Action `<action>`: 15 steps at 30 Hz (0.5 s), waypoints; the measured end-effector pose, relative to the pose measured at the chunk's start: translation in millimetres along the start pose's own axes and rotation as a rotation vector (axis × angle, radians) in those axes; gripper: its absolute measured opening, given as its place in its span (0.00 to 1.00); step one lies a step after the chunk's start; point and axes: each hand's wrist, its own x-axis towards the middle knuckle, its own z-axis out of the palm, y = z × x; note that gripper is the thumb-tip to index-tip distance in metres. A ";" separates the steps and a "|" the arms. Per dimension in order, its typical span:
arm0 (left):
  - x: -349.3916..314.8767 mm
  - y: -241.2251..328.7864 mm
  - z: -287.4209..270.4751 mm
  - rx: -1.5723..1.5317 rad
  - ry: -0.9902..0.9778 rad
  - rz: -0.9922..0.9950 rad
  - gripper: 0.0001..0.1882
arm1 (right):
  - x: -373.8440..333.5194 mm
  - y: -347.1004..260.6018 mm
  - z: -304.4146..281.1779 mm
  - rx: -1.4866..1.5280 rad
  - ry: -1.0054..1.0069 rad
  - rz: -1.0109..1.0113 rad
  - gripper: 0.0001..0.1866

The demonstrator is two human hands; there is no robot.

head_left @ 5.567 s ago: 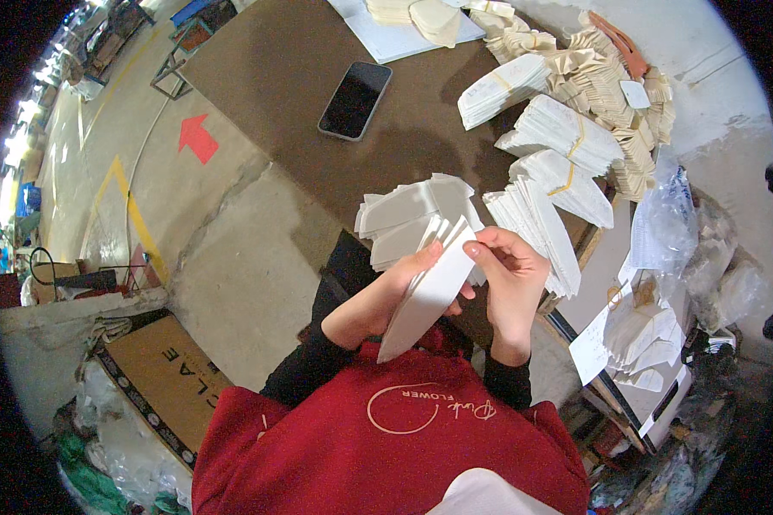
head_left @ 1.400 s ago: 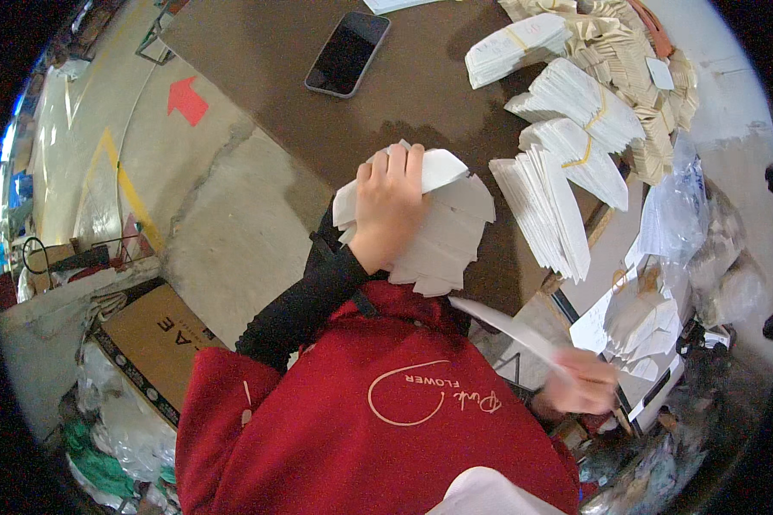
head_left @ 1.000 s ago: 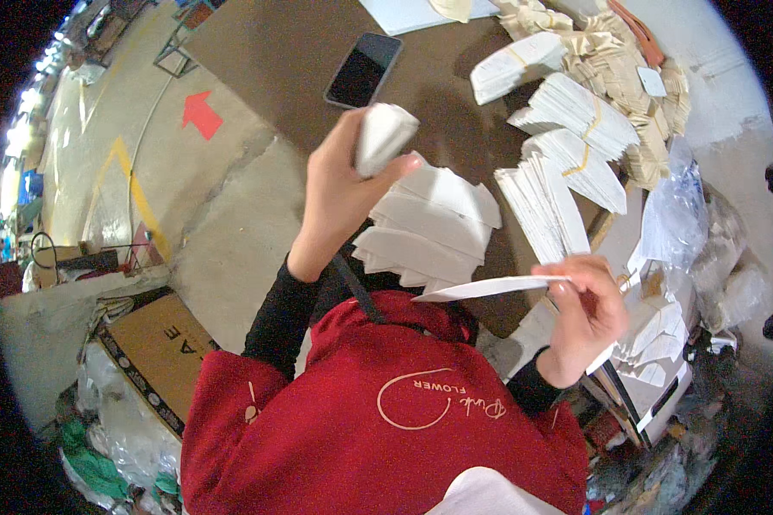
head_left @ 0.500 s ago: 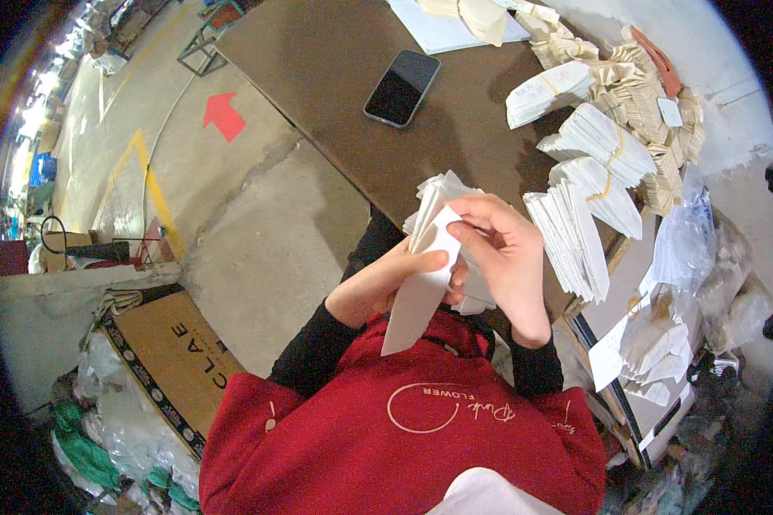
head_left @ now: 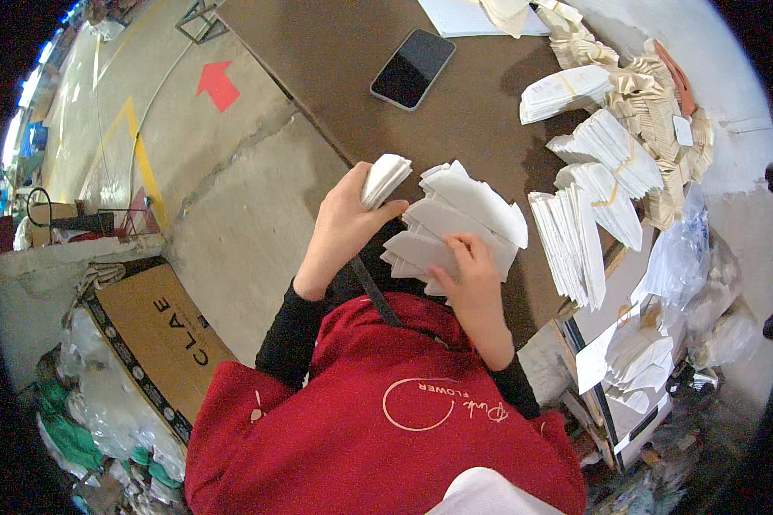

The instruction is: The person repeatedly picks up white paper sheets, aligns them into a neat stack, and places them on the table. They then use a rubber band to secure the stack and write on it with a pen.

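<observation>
My left hand (head_left: 342,221) is closed around a small stack of folded white paper pieces (head_left: 385,180), whose ends stick out above the thumb. Just right of it, a fanned pile of white paper pieces (head_left: 477,206) lies at the near edge of the brown table. My right hand (head_left: 475,287) reaches over the pile's near side, fingertips resting on the top pieces with thumb and fingers apart. Whether a single piece is pinched there is not visible.
Banded bundles of white paper pieces (head_left: 565,245) and cream ones (head_left: 640,99) line the table's right side. A smartphone (head_left: 413,69) lies on the brown table (head_left: 335,51). Plastic bags (head_left: 683,257) sit at right. A cardboard box (head_left: 159,322) stands on the floor at left.
My hands have moved apart. The single white piece they were handling together no longer shows separately. The left hand went up and left with a small stack; the right moved down onto the pile.
</observation>
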 end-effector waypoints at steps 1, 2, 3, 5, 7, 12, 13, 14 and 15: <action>-1.1 -2.9 0.8 0.029 -0.053 -0.027 0.24 | -1.5 -0.1 6.6 -0.061 0.067 -0.113 0.28; -3.6 -5.3 1.8 0.053 -0.095 -0.049 0.24 | -2.0 -0.9 12.4 -0.127 0.103 -0.189 0.28; -6.7 -7.0 4.0 0.070 -0.134 -0.048 0.24 | -1.0 -2.0 17.2 -0.192 0.143 -0.264 0.28; -17.4 -8.6 5.7 0.007 -0.256 -0.130 0.23 | 5.0 -4.4 24.6 -0.249 0.166 -0.310 0.29; -28.3 -7.4 3.9 -0.036 -0.367 -0.212 0.22 | 13.7 -5.1 29.3 -0.250 0.176 -0.349 0.28; -50.2 6.5 -15.6 -0.090 -0.362 -0.086 0.22 | 27.4 6.0 40.1 -0.094 0.188 -0.399 0.27; -52.1 9.5 -16.2 -0.074 -0.368 -0.083 0.22 | 27.3 10.5 41.8 -0.070 0.202 -0.468 0.25; -52.3 11.1 -15.8 -0.073 -0.355 -0.045 0.23 | 26.4 14.8 43.5 -0.046 0.220 -0.532 0.24; -51.0 10.9 -13.9 -0.072 -0.351 0.008 0.23 | 24.9 19.2 44.5 -0.050 0.176 -0.541 0.23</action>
